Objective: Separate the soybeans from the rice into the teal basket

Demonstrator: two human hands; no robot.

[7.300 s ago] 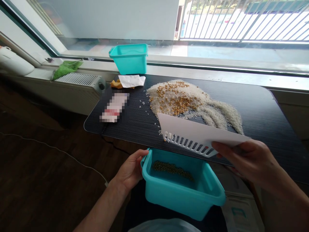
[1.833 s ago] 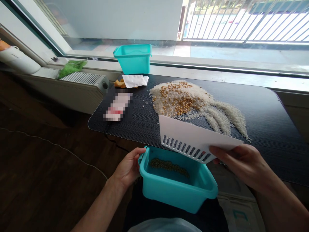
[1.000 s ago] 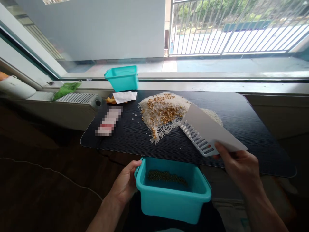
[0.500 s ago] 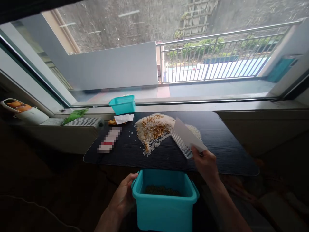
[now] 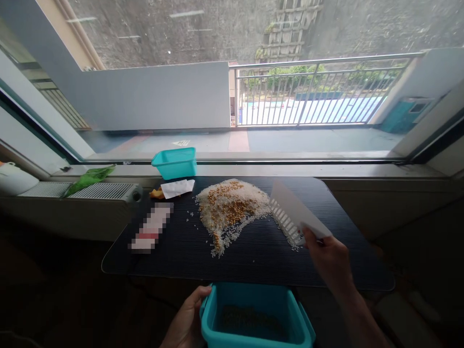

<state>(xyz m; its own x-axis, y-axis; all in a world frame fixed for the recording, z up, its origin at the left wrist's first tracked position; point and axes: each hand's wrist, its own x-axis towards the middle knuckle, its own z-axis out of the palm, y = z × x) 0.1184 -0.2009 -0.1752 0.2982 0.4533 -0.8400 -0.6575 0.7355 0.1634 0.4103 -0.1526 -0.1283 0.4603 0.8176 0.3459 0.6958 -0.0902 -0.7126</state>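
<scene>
Tabletop [image 5: 253,270]: loose rice mound [image 5: 232,205] by far edge.
Slotted sheet [image 5: 295,210]: toward right edge; right hand [image 5: 330,256] clamps fingers on near end, good hold; seems light, stiff.
Teal bin [image 5: 259,340]: below near edge; left hand [image 5: 188,316] clamps its rim; seems smooth.

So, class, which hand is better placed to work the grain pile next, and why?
Probably the right hand: it holds the slotted white sheet at the grain pile's edge. The left hand grips the teal bin, off the table.

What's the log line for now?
left hand: holding near teal bin | right hand: holding white slotted panel | dark table: white-and-golden grain pile
</scene>
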